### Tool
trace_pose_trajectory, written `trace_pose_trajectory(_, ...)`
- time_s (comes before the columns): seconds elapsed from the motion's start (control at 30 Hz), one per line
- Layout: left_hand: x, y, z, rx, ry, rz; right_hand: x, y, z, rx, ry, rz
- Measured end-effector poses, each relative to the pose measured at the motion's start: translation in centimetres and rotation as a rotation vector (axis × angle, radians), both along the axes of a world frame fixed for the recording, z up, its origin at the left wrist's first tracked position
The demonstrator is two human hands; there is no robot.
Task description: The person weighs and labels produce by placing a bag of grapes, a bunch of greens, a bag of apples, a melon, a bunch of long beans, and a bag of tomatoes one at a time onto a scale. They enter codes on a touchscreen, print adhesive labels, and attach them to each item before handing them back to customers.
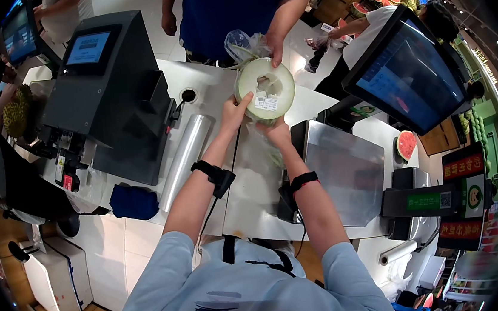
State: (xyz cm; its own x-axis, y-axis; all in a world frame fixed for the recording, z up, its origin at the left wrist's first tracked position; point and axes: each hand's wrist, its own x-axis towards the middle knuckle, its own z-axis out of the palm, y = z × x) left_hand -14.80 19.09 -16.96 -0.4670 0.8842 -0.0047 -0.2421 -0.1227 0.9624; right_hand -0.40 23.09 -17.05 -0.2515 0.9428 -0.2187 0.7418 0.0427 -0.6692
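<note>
A round cut piece of winter melon with pale flesh and a hollow middle is held up over the white counter, its cut face turned toward me. On that face sits a white printed label. My left hand grips the left edge, thumb on the face. Below it, my right hand supports the lower edge, its fingers partly hidden underneath. Across the counter, another person's hand touches the top edge, beside a clear plastic bag.
A metal weighing plate is at right, with a touchscreen behind it. To the left stand a dark machine and a roll of plastic film. A folded blue cloth lies near the front edge. A watermelon piece sits farther right.
</note>
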Motion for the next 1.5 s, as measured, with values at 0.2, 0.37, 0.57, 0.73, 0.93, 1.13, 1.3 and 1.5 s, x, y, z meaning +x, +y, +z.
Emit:
trace_pose_trajectory(0.2, -1.9, -0.6, 2.3, -0.124, -0.230, -0.064, 1.5, 0.1, 0.1, 0.080, 0.039, 0.117)
trace_pose_trajectory(0.37, -5.2, -0.1, 3.5, -0.183, -0.289, -0.178, 3.3, -1.7, 5.6, -0.096, 0.235, 0.218)
trace_pose_trajectory(0.57, -7.0, 0.8, 3.2, -0.088, -0.490, -0.333, 8.0, 1.9, 8.9, -0.387, 0.152, 0.237)
trace_pose_trajectory(0.73, -6.8, 1.3, 2.7, -0.124, -0.494, -0.350, 10.9, 2.1, 11.8, -0.447, 0.169, 0.378)
trace_pose_trajectory(0.93, -4.8, 1.3, 1.5, -0.224, -0.446, -0.309, 14.2, 4.0, 10.9, -0.294, 0.136, 0.589)
trace_pose_trajectory(1.13, -5.4, 2.5, -5.1, -0.097, -0.531, -0.310, 16.8, 3.0, 12.9, 0.110, -0.389, 0.682)
trace_pose_trajectory(1.3, -5.9, 1.6, -6.2, -0.025, -0.676, -0.111, 21.4, 1.5, 14.5, 0.025, -0.433, 0.560)
trace_pose_trajectory(1.5, -4.7, 1.7, -7.4, 0.077, -0.600, 0.087, 26.3, -0.7, 14.4, 0.018, -0.422, 0.471)
